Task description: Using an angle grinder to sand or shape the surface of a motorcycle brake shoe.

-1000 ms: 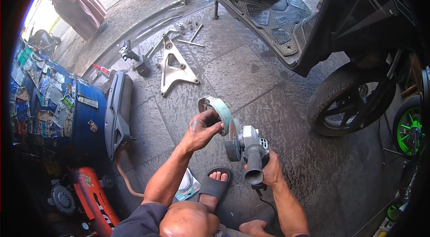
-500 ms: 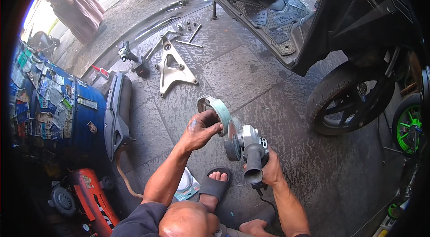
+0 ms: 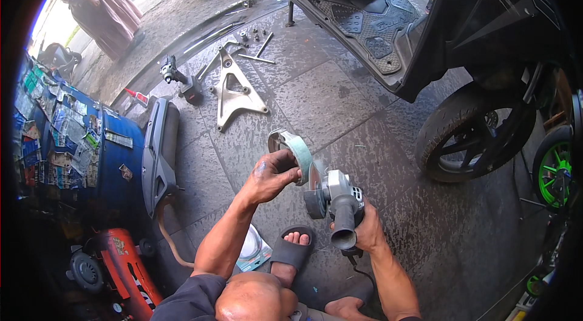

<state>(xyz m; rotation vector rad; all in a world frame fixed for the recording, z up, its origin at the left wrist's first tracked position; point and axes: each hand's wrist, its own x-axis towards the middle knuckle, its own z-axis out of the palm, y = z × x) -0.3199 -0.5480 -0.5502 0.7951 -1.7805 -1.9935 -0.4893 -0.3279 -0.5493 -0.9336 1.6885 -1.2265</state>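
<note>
My left hand (image 3: pixel 271 176) pinches a curved brake shoe (image 3: pixel 303 155) with a pale green lining, held up over the floor. My right hand (image 3: pixel 369 231) is wrapped round the body of a grey angle grinder (image 3: pixel 341 190), its side handle (image 3: pixel 344 224) pointing back toward me. The grinder's reddish disc (image 3: pixel 314 176) stands right by the lining's lower end, close to my left fingers; whether it touches cannot be made out. A dark guard (image 3: pixel 314 204) covers the near part of the disc.
Ahead on the tiles lie a metal bracket (image 3: pixel 226 102), a cordless power tool (image 3: pixel 182 81) and a T-shaped wrench (image 3: pixel 261 51). A scooter (image 3: pixel 419 48) stands at right. At left are a blue drum (image 3: pixel 118 157), a grey body panel (image 3: pixel 159 157) and an orange machine (image 3: pixel 124 266). A person (image 3: pixel 100 8) stands far left.
</note>
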